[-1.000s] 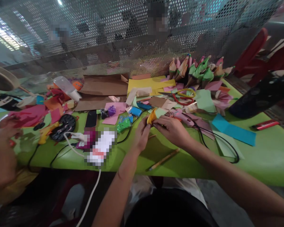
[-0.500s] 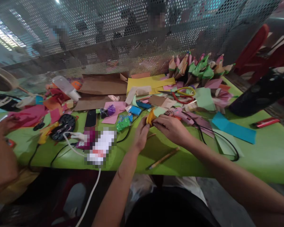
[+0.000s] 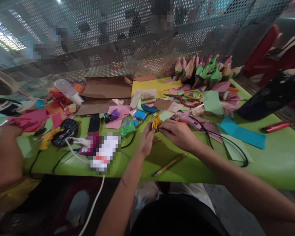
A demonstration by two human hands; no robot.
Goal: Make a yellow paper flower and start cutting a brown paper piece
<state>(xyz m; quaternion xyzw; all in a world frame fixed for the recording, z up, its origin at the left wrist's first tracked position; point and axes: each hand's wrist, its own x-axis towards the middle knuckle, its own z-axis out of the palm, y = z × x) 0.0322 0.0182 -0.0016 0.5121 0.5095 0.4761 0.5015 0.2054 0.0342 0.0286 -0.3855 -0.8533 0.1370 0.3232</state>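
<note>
My left hand [image 3: 147,139] is closed around the lower left side of a yellow coiled bundle [image 3: 156,120], which looks like wound strips or cord; its exact kind is unclear. From the right, my right hand [image 3: 178,132] pinches the same bundle, with fingertips and thumb meeting those of the left. Part of the bundle is hidden behind the fingers. Just below the hands a pencil [image 3: 170,164] lies slanted on the green table [image 3: 135,168]. A pink glue gun [image 3: 193,122] with a black cord rests right beyond my right hand.
Scissors with red and yellow handles [image 3: 190,98] lie among paper scraps. Paper cones [image 3: 208,73] stand at the back right. A dark bottle [image 3: 267,96] leans at right. A phone [image 3: 105,153] with a white cable is near the front edge. A co-worker's arm [image 3: 7,154] reaches in from the left.
Both my hands and the yellow bundle stay almost still. The co-worker's hand at the left has shifted and turned over the table, uncovering a pale green paper beside it.
</note>
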